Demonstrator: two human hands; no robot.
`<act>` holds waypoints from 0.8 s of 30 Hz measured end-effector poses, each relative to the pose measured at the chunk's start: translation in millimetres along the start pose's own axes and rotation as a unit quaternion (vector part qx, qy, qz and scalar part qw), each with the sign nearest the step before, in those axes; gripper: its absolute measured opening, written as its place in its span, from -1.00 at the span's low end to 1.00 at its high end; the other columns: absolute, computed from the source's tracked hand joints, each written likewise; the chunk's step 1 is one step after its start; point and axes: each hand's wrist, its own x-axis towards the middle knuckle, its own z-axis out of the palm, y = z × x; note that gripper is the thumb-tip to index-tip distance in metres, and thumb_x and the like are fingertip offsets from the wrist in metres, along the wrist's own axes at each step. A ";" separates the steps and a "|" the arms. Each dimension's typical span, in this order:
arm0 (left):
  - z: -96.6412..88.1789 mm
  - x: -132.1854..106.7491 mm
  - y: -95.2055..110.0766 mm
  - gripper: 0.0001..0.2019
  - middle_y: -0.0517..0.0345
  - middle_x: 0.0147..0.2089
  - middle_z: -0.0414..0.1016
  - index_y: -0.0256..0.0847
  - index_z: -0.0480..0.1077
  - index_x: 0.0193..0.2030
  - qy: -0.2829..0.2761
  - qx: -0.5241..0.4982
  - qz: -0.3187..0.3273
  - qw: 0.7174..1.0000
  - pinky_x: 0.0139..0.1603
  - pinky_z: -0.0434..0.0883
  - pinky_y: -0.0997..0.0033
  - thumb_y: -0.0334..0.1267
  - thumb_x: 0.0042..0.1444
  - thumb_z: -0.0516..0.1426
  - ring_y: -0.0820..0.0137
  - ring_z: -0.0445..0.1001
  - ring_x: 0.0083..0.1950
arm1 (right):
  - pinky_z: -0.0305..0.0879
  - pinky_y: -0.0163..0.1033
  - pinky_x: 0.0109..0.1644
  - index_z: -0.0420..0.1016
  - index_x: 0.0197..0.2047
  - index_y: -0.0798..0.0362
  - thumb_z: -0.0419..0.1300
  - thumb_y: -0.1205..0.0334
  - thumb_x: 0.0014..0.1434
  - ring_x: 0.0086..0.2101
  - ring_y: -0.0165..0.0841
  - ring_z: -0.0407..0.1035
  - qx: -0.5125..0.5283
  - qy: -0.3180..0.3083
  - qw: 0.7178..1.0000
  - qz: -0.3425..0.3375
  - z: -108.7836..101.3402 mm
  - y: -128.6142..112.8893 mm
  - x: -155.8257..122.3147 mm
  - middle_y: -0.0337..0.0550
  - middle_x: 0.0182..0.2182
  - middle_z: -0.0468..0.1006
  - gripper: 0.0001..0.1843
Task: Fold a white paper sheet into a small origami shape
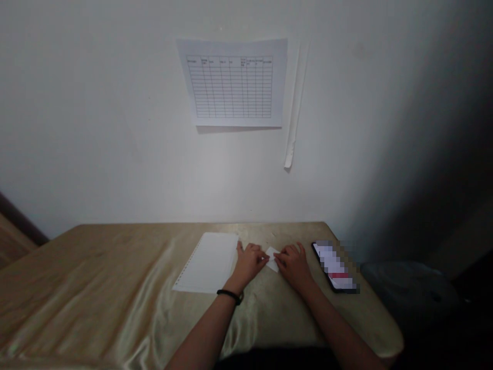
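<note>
A small white piece of folded paper (272, 258) lies on the table covered with a shiny beige cloth (115, 288). My left hand (249, 263) has its fingers curled and pinches the paper's left edge. A black band circles that wrist. My right hand (293, 264) is curled too, pinching the paper's right edge. Both hands rest on the cloth, close together.
A white perforated sheet (208, 263) lies just left of my left hand. A phone (334, 267) with a lit screen lies right of my right hand. A printed table sheet (233, 82) and a white strip (295, 108) hang on the wall behind. The table's right edge drops into dark.
</note>
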 end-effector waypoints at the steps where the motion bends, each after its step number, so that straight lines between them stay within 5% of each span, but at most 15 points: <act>1: 0.4 0.0 -0.5 -0.85 0.15 -0.11 0.56 0.03 0.60 -0.15 -0.001 -0.002 0.001 1.000 0.37 -0.24 -0.41 -0.13 0.28 0.17 0.21 0.40 0.13 | -0.24 0.04 0.39 0.65 -0.12 -0.15 0.22 0.18 0.29 -0.09 -0.31 0.38 0.000 0.000 1.000 0.001 -0.4 -0.3 0.0 -0.20 -0.23 0.57 -0.83; 24: 2.7 0.7 -0.5 -0.83 0.13 -0.12 0.56 -0.01 0.60 -0.16 0.003 0.009 0.003 1.000 0.36 -0.26 -0.47 -0.14 0.29 0.16 0.19 0.40 0.12 | -0.29 0.11 0.37 0.65 -0.13 -0.21 0.15 0.12 0.34 -0.07 -0.28 0.35 -0.029 -0.042 0.998 0.044 -8.1 -10.8 3.6 -0.19 -0.18 0.56 -0.78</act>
